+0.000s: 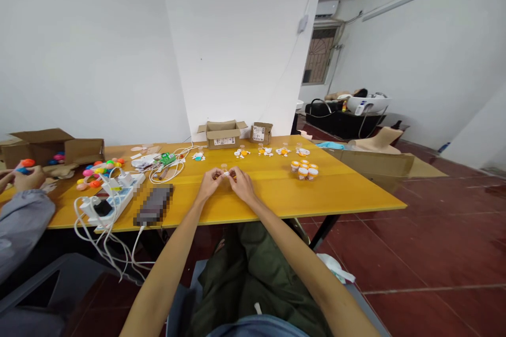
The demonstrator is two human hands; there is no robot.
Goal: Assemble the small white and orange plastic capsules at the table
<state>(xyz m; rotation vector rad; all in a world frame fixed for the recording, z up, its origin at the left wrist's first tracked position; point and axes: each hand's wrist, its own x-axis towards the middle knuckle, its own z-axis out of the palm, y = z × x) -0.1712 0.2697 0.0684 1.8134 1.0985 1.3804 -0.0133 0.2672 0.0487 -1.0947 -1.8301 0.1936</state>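
My left hand (pixel 210 181) and my right hand (pixel 241 183) meet over the yellow table (pixel 348 192), fingers pinched together on a small white and orange toy piece (pixel 226 173). Both wrists rest near the table's front edge. Several small orange-and-white cups (pixel 304 169) stand to the right of my hands. A row of little white and orange toy figures (pixel 265 151) lies farther back.
A white power strip (pixel 114 197) with tangled cables and a dark flat device (pixel 153 205) lie at the left. Colourful balls (pixel 98 171) and cardboard boxes (pixel 223 134) sit behind. Another person's sleeve (pixel 21 221) and hands are at the far left. A red tiled floor lies to the right.
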